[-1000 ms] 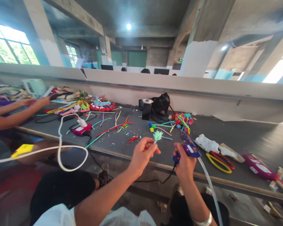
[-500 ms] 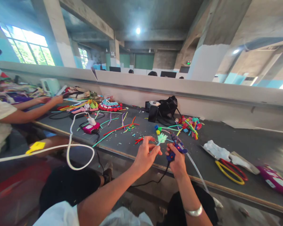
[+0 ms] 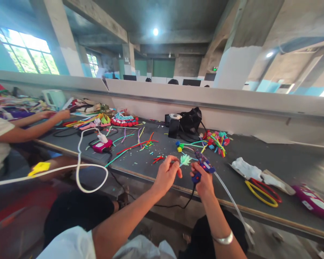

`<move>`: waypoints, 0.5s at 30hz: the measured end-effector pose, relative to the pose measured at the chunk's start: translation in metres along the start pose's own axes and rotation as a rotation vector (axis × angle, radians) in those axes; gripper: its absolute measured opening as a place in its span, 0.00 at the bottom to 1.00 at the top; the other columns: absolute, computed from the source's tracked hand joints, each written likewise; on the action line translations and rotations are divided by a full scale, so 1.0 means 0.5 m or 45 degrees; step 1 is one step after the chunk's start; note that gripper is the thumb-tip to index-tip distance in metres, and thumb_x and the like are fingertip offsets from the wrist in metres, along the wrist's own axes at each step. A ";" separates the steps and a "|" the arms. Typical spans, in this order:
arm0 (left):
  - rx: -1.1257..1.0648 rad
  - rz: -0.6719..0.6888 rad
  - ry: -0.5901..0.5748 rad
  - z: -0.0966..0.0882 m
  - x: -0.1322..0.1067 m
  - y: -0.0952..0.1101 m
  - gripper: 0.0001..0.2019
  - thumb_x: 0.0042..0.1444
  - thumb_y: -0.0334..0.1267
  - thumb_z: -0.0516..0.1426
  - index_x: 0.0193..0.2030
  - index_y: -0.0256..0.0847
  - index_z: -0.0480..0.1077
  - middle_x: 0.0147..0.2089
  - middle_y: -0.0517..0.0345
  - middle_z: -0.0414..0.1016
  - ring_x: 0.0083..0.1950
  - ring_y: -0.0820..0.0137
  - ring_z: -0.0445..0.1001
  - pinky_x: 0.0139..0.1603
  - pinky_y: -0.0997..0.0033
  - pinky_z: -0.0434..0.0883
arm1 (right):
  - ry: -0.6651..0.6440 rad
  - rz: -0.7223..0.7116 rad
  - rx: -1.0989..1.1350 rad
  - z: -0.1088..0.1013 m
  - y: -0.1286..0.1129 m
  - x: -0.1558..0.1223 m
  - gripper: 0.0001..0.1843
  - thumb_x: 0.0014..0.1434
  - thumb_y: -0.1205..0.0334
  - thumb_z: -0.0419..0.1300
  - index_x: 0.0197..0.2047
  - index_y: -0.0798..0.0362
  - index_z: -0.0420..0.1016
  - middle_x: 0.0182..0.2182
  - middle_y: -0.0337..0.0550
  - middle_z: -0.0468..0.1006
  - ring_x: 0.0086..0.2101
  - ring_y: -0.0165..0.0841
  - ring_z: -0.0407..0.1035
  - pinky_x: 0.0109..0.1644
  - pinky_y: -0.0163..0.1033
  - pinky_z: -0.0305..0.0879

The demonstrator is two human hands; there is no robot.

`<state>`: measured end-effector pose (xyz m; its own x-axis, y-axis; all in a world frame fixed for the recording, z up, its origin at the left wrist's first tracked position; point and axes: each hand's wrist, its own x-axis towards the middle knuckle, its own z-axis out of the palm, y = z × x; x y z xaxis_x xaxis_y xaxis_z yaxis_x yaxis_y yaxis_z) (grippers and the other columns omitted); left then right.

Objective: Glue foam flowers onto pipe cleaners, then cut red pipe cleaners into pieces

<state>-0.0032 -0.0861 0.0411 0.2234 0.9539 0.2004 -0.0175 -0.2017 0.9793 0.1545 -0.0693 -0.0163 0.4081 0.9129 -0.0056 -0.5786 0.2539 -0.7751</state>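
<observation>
My left hand [image 3: 167,174] pinches the stem of a small mint-green pipe-cleaner flower [image 3: 185,160] just above the front edge of the dark table [image 3: 299,169]. My right hand [image 3: 203,181] is wrapped around a purple and blue hot glue gun [image 3: 203,166] with a red light on it. The gun's nozzle points at the flower and almost touches it. A clear glue stick [image 3: 232,203] trails back from the gun, and a black cord [image 3: 175,205] hangs below my hands.
Coloured pipe cleaners [image 3: 136,144] lie scattered mid-table. A bunch of finished flowers [image 3: 216,139] sits by a black bag [image 3: 189,122]. Yellow and red scissors [image 3: 263,190] and white paper [image 3: 247,169] lie to the right. Another person's arms [image 3: 29,126] reach over the table at left.
My right hand swung the glue gun left, from a hand's width away to right beside the flower. My left hand stays pinched on the stem. The view shifted a little.
</observation>
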 end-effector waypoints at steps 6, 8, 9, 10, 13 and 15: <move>-0.537 -0.201 0.020 0.012 0.021 -0.011 0.10 0.51 0.40 0.61 0.34 0.38 0.65 0.25 0.58 0.75 0.22 0.77 0.62 0.25 0.75 0.55 | 0.081 -0.078 -0.027 0.011 0.018 -0.009 0.16 0.37 0.63 0.75 0.30 0.54 0.75 0.24 0.34 0.74 0.23 0.25 0.65 0.21 0.30 0.61; -0.707 -0.252 0.053 0.014 0.029 -0.020 0.12 0.45 0.38 0.64 0.33 0.37 0.66 0.26 0.55 0.76 0.23 0.77 0.65 0.27 0.75 0.58 | 0.130 -0.116 -0.033 0.016 0.023 -0.011 0.16 0.37 0.63 0.75 0.30 0.53 0.75 0.24 0.33 0.74 0.23 0.24 0.65 0.22 0.30 0.61; -0.760 -0.277 0.072 0.014 0.034 -0.024 0.13 0.43 0.37 0.65 0.32 0.36 0.67 0.26 0.54 0.76 0.23 0.77 0.65 0.27 0.75 0.59 | 0.145 -0.129 -0.035 0.019 0.025 -0.012 0.16 0.37 0.63 0.75 0.30 0.53 0.75 0.25 0.33 0.75 0.23 0.24 0.65 0.22 0.30 0.61; -0.792 -0.297 0.091 0.014 0.039 -0.027 0.13 0.41 0.37 0.66 0.31 0.36 0.67 0.26 0.53 0.76 0.24 0.77 0.66 0.28 0.75 0.60 | 0.155 -0.138 -0.039 0.021 0.026 -0.013 0.16 0.38 0.62 0.75 0.30 0.54 0.75 0.26 0.33 0.76 0.23 0.24 0.65 0.22 0.30 0.61; -0.821 -0.305 0.148 0.013 0.058 -0.034 0.14 0.39 0.37 0.67 0.31 0.36 0.68 0.27 0.52 0.77 0.25 0.76 0.68 0.29 0.75 0.61 | 0.157 -0.156 -0.041 0.029 0.029 -0.020 0.16 0.37 0.62 0.75 0.30 0.54 0.76 0.30 0.36 0.79 0.23 0.24 0.67 0.23 0.30 0.63; -0.831 -0.293 0.191 0.015 0.072 -0.036 0.14 0.39 0.37 0.67 0.31 0.36 0.69 0.27 0.52 0.78 0.25 0.75 0.69 0.29 0.75 0.62 | 0.156 -0.164 -0.029 0.033 0.032 -0.027 0.16 0.37 0.62 0.75 0.31 0.53 0.77 0.32 0.36 0.80 0.25 0.24 0.68 0.26 0.30 0.65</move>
<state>0.0126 -0.0500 0.0307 0.1556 0.9861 -0.0578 -0.5770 0.1382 0.8050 0.1279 -0.0723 -0.0180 0.5614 0.8273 0.0186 -0.5005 0.3574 -0.7885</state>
